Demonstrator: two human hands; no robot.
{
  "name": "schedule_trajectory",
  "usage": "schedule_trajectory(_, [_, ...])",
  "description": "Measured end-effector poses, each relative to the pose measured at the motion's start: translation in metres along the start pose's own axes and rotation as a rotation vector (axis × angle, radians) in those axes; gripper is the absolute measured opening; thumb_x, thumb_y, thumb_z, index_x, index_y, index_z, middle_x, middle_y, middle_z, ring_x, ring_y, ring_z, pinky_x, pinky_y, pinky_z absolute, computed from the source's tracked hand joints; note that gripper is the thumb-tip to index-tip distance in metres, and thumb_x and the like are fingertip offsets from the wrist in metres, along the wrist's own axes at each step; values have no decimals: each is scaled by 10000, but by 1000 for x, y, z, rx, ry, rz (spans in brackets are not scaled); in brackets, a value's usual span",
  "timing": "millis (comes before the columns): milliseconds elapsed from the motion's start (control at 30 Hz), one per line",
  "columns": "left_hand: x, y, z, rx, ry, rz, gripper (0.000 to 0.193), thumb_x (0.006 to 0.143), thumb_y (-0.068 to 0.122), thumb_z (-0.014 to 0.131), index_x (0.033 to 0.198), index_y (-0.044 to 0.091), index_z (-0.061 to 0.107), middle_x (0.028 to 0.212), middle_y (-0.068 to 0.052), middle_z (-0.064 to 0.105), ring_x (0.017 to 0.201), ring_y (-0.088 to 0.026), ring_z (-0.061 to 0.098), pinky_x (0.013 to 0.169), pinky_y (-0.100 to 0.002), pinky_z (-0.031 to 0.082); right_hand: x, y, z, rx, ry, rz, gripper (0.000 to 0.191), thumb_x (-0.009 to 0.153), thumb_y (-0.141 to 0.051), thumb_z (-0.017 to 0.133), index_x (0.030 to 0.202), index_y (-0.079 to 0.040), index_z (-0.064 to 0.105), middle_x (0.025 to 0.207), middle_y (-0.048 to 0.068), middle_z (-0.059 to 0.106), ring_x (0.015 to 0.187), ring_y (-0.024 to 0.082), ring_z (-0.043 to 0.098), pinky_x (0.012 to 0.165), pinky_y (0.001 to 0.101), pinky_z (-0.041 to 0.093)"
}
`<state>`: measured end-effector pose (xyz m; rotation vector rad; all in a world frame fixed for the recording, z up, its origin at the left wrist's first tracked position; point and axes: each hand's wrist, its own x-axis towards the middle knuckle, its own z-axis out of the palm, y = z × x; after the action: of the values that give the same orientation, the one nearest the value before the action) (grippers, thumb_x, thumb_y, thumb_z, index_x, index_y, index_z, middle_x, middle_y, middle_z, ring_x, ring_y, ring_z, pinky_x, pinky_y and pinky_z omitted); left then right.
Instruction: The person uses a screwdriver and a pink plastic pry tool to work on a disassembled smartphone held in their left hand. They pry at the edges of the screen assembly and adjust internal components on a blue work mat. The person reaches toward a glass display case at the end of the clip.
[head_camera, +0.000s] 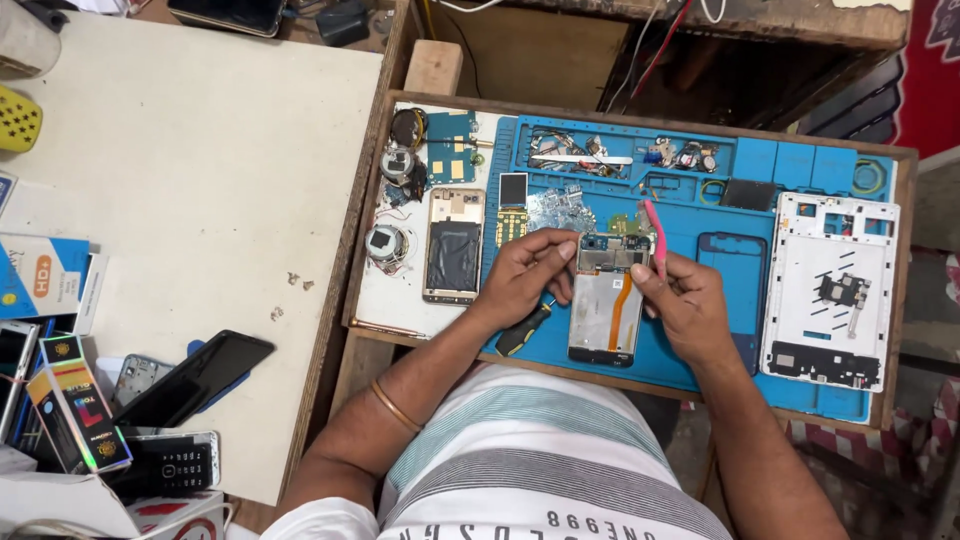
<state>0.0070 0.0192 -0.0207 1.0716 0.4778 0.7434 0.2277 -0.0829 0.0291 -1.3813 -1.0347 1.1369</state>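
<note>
An opened phone (607, 300) with its back off lies on a blue repair mat (745, 265), showing a battery area and an orange ribbon cable. My left hand (525, 275) rests on the phone's upper left edge, its fingertips touching the top. A black-handled screwdriver (523, 328) lies under that hand. My right hand (690, 300) is at the phone's upper right and holds a pink tool (655, 235) upright between the fingers.
A gold phone frame (453, 245), small speakers and circuit boards lie at the tray's left. A white tablet frame (832, 290) sits at the right. The white table (200, 180) at the left carries boxes, phones and a few loose screws (295, 281).
</note>
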Motion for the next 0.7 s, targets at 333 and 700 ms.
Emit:
schedule_trajectory(333, [4,14,5,71,29,11,297,1067,263,615,1165,-16,639,792,-68,678,642,-137,684,554,-271,579,3,4,0,-66,1,43,217,954,-216,688,1036,-25,754,655,-41,544,567,45,436,498,231,356])
schedule_trajectory(700, [2,12,4,46,16,23,280,1074,225,597,1183,-29,640,798,-85,697,656,-142,704,562,-275,594,4,6,-2,-32,-33,-1,241,969,-226,691,981,5,755,666,-30,577,567,48,442,496,232,356])
